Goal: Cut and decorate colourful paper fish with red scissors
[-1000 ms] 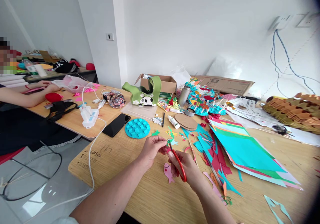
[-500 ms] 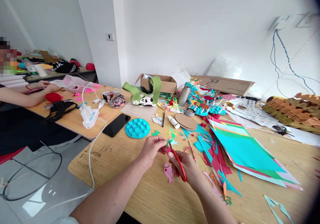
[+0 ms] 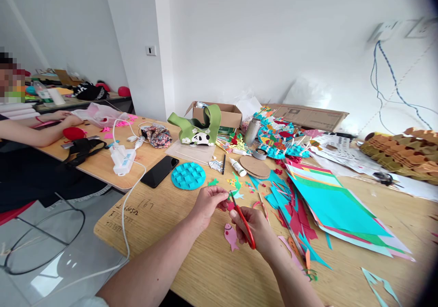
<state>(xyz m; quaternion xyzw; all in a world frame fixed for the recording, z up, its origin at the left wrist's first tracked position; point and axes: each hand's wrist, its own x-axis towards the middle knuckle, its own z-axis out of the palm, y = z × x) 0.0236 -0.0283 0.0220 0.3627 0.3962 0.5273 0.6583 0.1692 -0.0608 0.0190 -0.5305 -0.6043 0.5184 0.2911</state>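
Observation:
My right hand (image 3: 252,227) is closed around the red handles of a pair of scissors (image 3: 245,224), their blades pointing up and away. Pinched between the fingertips of my left hand (image 3: 211,203), right at the scissor tips, is a small green piece of paper (image 3: 231,195), mostly hidden by the fingers. On the table just below the hands lies a pink paper fish (image 3: 231,237). Beyond them are a yellow-and-green paper fish (image 3: 234,181), a green cut-out (image 3: 213,182) and a round blue woven-looking paper disc (image 3: 188,176).
A black phone (image 3: 159,171) and a white power strip (image 3: 122,160) are on the left. Coloured paper sheets (image 3: 342,206) and scraps (image 3: 301,215) cover the right. Behind stand a glue bottle (image 3: 237,167), a green panda bag (image 3: 200,131) and a metal flask (image 3: 252,132). Another person's arm (image 3: 30,131) rests far left.
Almost nothing differs. Both hands, the scissors and the small green paper stay in nearly the same place.

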